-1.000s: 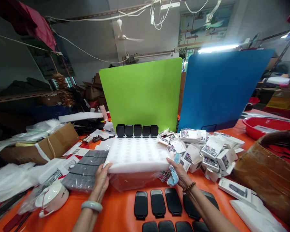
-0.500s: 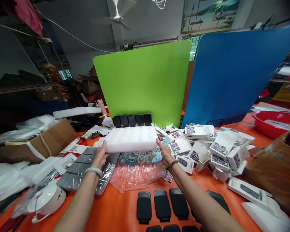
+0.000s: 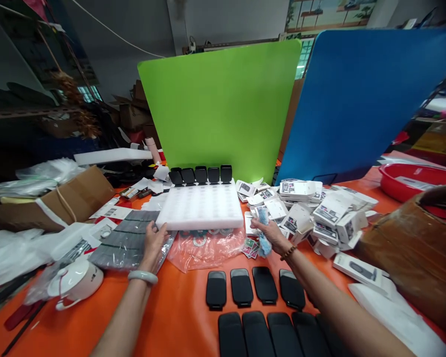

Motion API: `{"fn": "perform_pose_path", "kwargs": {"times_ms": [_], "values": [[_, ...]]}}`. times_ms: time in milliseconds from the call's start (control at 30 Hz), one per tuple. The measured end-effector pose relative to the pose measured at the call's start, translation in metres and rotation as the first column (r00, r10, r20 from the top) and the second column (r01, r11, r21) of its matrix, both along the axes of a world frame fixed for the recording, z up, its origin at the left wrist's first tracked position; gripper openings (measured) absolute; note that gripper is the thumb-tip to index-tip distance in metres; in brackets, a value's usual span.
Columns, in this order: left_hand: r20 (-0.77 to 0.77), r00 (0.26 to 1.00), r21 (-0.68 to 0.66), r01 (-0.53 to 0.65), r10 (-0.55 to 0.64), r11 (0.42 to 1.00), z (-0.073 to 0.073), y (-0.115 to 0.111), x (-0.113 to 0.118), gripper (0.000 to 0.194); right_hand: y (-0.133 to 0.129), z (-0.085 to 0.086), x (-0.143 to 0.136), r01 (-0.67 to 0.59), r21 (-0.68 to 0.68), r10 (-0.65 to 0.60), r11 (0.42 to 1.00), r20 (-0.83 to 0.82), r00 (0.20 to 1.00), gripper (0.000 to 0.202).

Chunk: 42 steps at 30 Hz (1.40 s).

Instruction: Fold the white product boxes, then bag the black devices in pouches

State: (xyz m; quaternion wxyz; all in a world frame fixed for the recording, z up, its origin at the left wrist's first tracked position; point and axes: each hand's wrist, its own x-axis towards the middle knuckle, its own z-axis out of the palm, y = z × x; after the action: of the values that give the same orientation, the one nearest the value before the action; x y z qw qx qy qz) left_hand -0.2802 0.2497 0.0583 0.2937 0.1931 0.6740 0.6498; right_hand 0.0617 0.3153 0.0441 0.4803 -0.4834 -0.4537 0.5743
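Note:
A white foam tray (image 3: 200,204) with rows of shallow recesses lies in the middle of the table, its near edge over a clear plastic bag (image 3: 200,255) holding ring-shaped pieces. My left hand (image 3: 155,244) has its thumb and fingers around the tray's near left corner. Apart from the tray, to its right, my right hand (image 3: 272,235) is closed on a crumpled light blue cloth (image 3: 263,233). Black flat devices (image 3: 241,287) lie in rows on the orange tabletop nearest me. Several more black devices (image 3: 200,175) stand in a row behind the tray.
A heap of small white boxes (image 3: 301,203) fills the right side, near a brown container (image 3: 405,238) and a red basin (image 3: 412,181). Green (image 3: 219,109) and blue (image 3: 357,104) panels stand behind. On the left are a white lidded cup (image 3: 78,280), grey bagged sheets (image 3: 130,238) and cardboard (image 3: 74,198).
The foam tray has tipped down from my two-handed hold to lie flatter, showing its top. My right hand has let go of it and moved right with the blue cloth.

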Motion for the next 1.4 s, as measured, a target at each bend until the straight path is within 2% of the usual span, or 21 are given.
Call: {"fn": "perform_pose_path", "kwargs": {"times_ms": [100, 200, 267, 367, 467, 600, 767, 833, 933, 967, 1000, 1100, 1233, 1333, 1400], "values": [[-0.001, 0.999, 0.023, 0.052, -0.052, 0.998, -0.008, -0.024, 0.019, 0.041, -0.020, 0.001, 0.040, -0.024, -0.004, 0.024, 1.000, 0.102, 0.994, 0.026], [-0.005, 0.992, 0.030, 0.129, -0.129, 0.991, -0.020, -0.052, 0.043, 0.037, -0.042, -0.006, 0.089, -0.059, 0.066, 0.039, 0.996, 0.280, 0.959, 0.025], [-0.023, 0.983, 0.013, 0.180, -0.180, 0.984, -0.029, -0.069, 0.061, 0.040, -0.055, -0.014, 0.124, -0.054, 0.104, 0.002, 0.993, 0.446, 0.895, 0.025], [-0.084, 0.962, -0.054, 0.257, -0.261, 0.965, -0.038, -0.088, 0.089, 0.041, -0.072, -0.025, 0.167, 0.025, 0.096, -0.083, 0.995, 0.671, 0.737, 0.025], [-0.176, 0.898, -0.145, 0.383, -0.405, 0.912, -0.041, -0.095, 0.118, 0.029, -0.086, -0.032, 0.191, -0.005, 0.134, -0.099, 0.991, 0.753, 0.651, 0.029], [-0.333, 0.736, -0.256, 0.531, -0.589, 0.808, -0.037, -0.090, 0.158, 0.017, -0.101, -0.036, 0.190, -0.210, 0.198, -0.037, 0.957, 0.805, 0.592, 0.030], [-0.496, 0.536, -0.337, 0.607, -0.684, 0.720, -0.039, -0.074, 0.201, 0.031, -0.111, -0.038, 0.165, -0.406, 0.201, 0.005, 0.891, 0.892, 0.452, 0.029], [-0.548, 0.391, -0.413, 0.642, -0.740, 0.645, -0.042, -0.071, 0.216, 0.043, -0.113, -0.037, 0.157, -0.465, 0.208, -0.013, 0.860, 0.921, 0.389, 0.030], [-0.597, 0.093, -0.603, 0.603, -0.797, 0.522, -0.047, -0.071, 0.234, 0.051, -0.113, -0.032, 0.151, -0.536, 0.184, -0.005, 0.824, 0.948, 0.319, 0.034], [-0.604, 0.022, -0.648, 0.569, -0.797, 0.506, -0.049, -0.073, 0.238, 0.051, -0.113, -0.031, 0.151, -0.550, 0.175, 0.007, 0.817, 0.950, 0.314, 0.036], [-0.609, -0.017, -0.672, 0.543, -0.793, 0.504, -0.050, -0.075, 0.241, 0.051, -0.112, -0.030, 0.151, -0.558, 0.170, 0.020, 0.812, 0.948, 0.319, 0.037], [-0.625, -0.058, -0.688, 0.512, -0.778, 0.515, -0.053, -0.084, 0.246, 0.050, -0.108, -0.028, 0.154, -0.573, 0.159, 0.063, 0.804, 0.936, 0.347, 0.039], [-0.631, -0.058, -0.678, 0.526, -0.774, 0.513, -0.057, -0.090, 0.247, 0.050, -0.104, -0.029, 0.159, -0.599, 0.135, 0.108, 0.789, 0.930, 0.351, 0.039], [-0.633, -0.019, -0.660, 0.536, -0.774, 0.526, -0.059, -0.090, 0.245, 0.051, -0.102, -0.030, 0.161, -0.618, 0.134, 0.119, 0.774, 0.929, 0.351, 0.040], [-0.654, 0.040, -0.634, 0.517, -0.756, 0.576, -0.059, -0.090, 0.238, 0.049, -0.102, -0.030, 0.164, -0.612, 0.145, 0.105, 0.777, 0.930, 0.354, 0.043]]}}
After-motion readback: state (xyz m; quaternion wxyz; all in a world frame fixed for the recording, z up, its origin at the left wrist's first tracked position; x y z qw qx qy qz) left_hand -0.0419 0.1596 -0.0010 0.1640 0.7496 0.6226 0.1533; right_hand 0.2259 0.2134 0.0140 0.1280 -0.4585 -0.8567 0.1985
